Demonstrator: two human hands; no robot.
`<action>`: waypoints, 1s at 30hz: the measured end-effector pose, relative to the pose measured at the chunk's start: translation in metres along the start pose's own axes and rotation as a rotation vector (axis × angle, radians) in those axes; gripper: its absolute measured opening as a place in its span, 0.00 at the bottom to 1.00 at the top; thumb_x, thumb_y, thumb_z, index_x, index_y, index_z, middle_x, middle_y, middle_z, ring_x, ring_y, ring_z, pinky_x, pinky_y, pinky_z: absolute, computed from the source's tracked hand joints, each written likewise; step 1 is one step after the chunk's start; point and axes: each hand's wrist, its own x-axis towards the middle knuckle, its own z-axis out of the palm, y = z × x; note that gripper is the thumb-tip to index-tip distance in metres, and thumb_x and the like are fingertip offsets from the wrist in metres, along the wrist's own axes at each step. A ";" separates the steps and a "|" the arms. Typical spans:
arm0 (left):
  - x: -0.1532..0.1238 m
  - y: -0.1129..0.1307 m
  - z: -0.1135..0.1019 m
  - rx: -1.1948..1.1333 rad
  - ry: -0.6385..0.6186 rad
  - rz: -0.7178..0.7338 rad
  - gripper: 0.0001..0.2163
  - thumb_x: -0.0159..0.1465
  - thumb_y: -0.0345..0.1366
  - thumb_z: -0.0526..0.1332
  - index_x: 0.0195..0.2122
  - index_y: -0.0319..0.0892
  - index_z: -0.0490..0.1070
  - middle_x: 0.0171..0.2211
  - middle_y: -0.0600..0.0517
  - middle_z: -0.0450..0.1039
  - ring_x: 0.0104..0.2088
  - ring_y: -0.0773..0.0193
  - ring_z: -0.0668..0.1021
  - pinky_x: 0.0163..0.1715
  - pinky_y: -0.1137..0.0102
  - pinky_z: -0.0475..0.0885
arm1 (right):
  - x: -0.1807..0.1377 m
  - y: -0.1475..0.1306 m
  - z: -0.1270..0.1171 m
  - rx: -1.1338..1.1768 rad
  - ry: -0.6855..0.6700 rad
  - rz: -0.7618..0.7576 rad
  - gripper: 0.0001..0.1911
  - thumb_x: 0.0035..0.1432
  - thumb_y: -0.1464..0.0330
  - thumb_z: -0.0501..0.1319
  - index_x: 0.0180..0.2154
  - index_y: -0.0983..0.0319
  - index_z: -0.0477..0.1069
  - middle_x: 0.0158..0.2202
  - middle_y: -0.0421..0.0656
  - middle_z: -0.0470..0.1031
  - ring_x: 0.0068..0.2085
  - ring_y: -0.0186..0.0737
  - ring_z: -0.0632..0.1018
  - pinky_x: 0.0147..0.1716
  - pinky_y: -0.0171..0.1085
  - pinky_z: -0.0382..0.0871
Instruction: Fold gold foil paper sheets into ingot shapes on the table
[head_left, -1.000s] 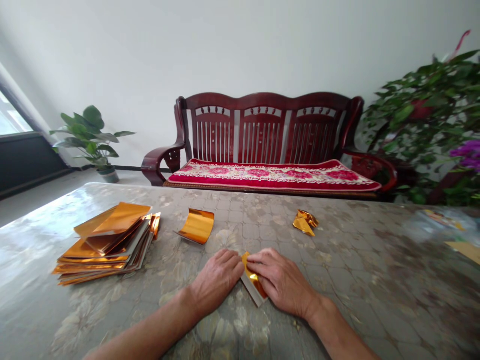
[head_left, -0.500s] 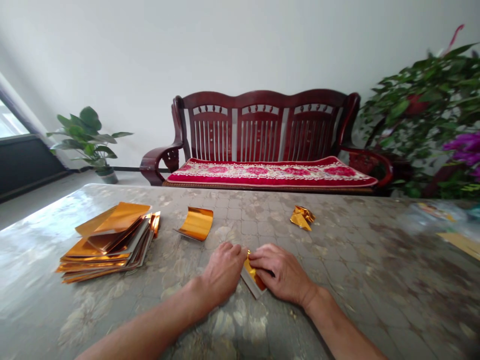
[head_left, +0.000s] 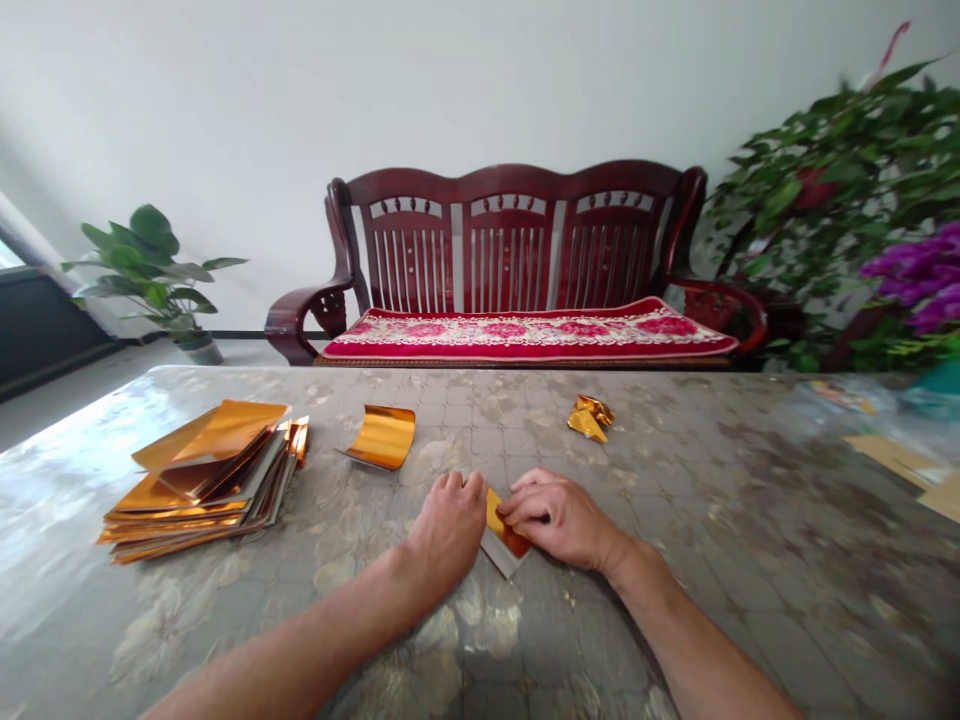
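Observation:
A small sheet of gold foil paper [head_left: 501, 528], partly folded with its silver underside showing, lies on the table between my hands. My left hand [head_left: 448, 530] rests beside it with fingers curled down, touching its left edge. My right hand [head_left: 559, 518] presses on the sheet's right side, fingertips pinched on the fold. A stack of gold sheets [head_left: 199, 483] sits to the left. One curled gold sheet [head_left: 382, 438] lies behind my left hand. A folded gold piece [head_left: 589, 416] sits farther back to the right.
The table [head_left: 750, 540] has a glossy grey patterned top. Behind it stands a dark red wooden bench [head_left: 517, 270] with a red floral cushion. Potted plants [head_left: 840, 200] stand at right and a small plant [head_left: 154, 270] at far left. Paper scraps [head_left: 900, 460] lie at the table's right edge.
Both hands stayed on the foil sheet, the right fingers shifting along the fold. The camera view swung slightly right and tilted, so the scene slid left and up.

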 end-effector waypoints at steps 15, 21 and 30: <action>-0.009 0.006 0.016 0.139 0.106 0.015 0.11 0.64 0.25 0.57 0.46 0.36 0.72 0.41 0.43 0.69 0.40 0.55 0.72 0.38 0.63 0.69 | -0.007 0.013 -0.017 0.371 -0.198 0.083 0.18 0.46 0.78 0.57 0.28 0.53 0.82 0.36 0.38 0.84 0.53 0.43 0.76 0.62 0.52 0.55; -0.009 0.003 0.016 0.217 0.086 0.054 0.12 0.64 0.25 0.58 0.48 0.36 0.72 0.43 0.43 0.69 0.40 0.56 0.71 0.36 0.66 0.69 | -0.011 0.011 -0.019 0.396 -0.193 0.192 0.20 0.33 0.78 0.50 0.19 0.55 0.79 0.34 0.41 0.84 0.61 0.46 0.69 0.58 0.50 0.60; -0.011 0.001 0.019 0.265 0.112 0.074 0.14 0.63 0.27 0.58 0.50 0.35 0.71 0.44 0.43 0.68 0.40 0.55 0.71 0.35 0.65 0.70 | -0.003 0.007 -0.005 0.382 0.096 0.215 0.12 0.43 0.75 0.55 0.22 0.61 0.77 0.26 0.41 0.78 0.30 0.38 0.77 0.35 0.36 0.70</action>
